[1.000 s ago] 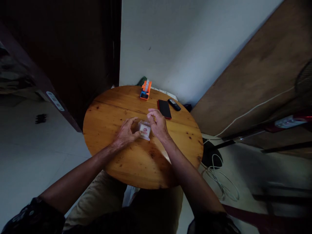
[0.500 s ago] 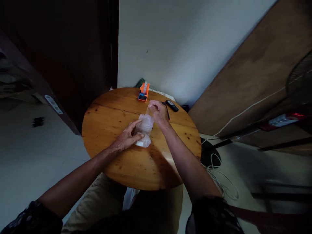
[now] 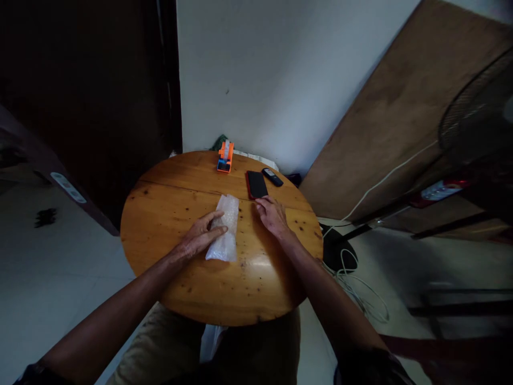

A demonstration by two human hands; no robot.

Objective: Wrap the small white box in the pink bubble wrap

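A strip of clear bubble wrap (image 3: pixel 226 227) lies flat on the round wooden table (image 3: pixel 168 203), running from near me toward the wall. My left hand (image 3: pixel 199 240) lies on its left side with the fingers stretched flat across it, pressing it down. My right hand (image 3: pixel 273 215) rests open on the table to the right of the wrap, apart from it, fingers pointing at a black phone with a red edge (image 3: pixel 256 184).
An orange and blue tape dispenser (image 3: pixel 225 158) stands at the table's far edge. A small dark remote-like object (image 3: pixel 272 177) lies right of the phone. A brown board leans on the wall at right, a fan (image 3: pixel 476 117) stands far right, and white cables (image 3: pixel 356 283) lie on the floor.
The bubble wrap, first bunched round a small labelled object between both hands, has been unrolled and now lies flat. My right hand let go of its far end and came down onto the table.
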